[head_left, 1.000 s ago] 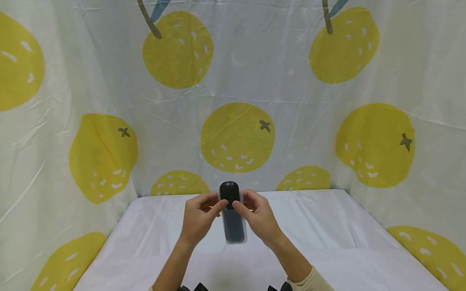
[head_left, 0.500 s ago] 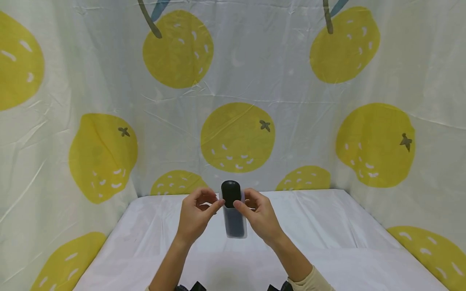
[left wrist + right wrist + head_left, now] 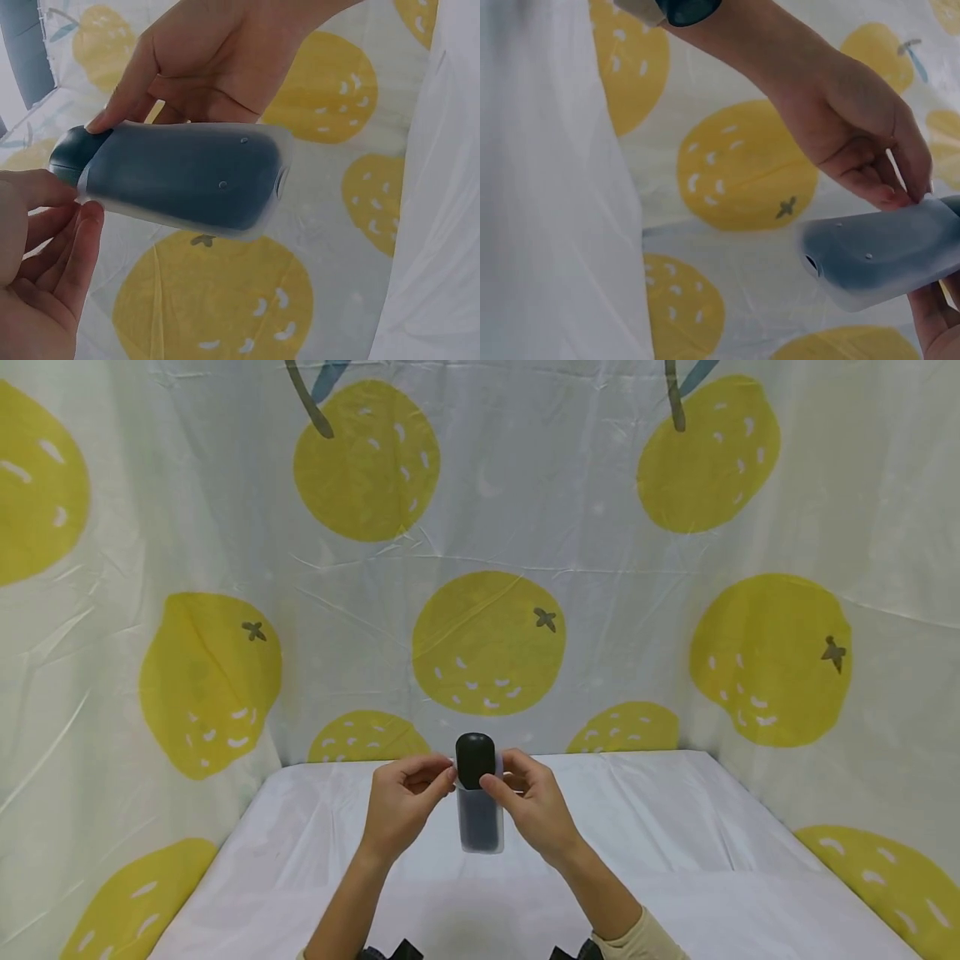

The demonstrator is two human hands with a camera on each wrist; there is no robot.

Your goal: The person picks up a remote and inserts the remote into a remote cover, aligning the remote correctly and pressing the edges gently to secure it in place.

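In the head view, a black round-ended bar-shaped device (image 3: 475, 758), resembling a remote control, sticks out of a translucent sleeve (image 3: 481, 823). The two are held upright in mid-air. My left hand (image 3: 407, 797) pinches the sleeve's left rim between thumb and fingers. With its thumb on the device's lower front and its fingers behind, my right hand (image 3: 537, 802) grips the device and sleeve from the right. The left wrist view shows the sleeve (image 3: 180, 176) with small bumps and a slot at its closed end. In the right wrist view, the right hand (image 3: 941, 322) is mostly cut off.
A white cloth-covered table (image 3: 645, 827) lies below the hands. Pale curtain (image 3: 487, 527) printed with yellow fruit encloses the back and both sides. Dark bands sit at both wrists, near the bottom of the head view.
My left thumb has slid left, off the device's front to the sleeve's edge. The sleeve's lower end has risen a little and swung slightly left. My right hand has hardly moved.
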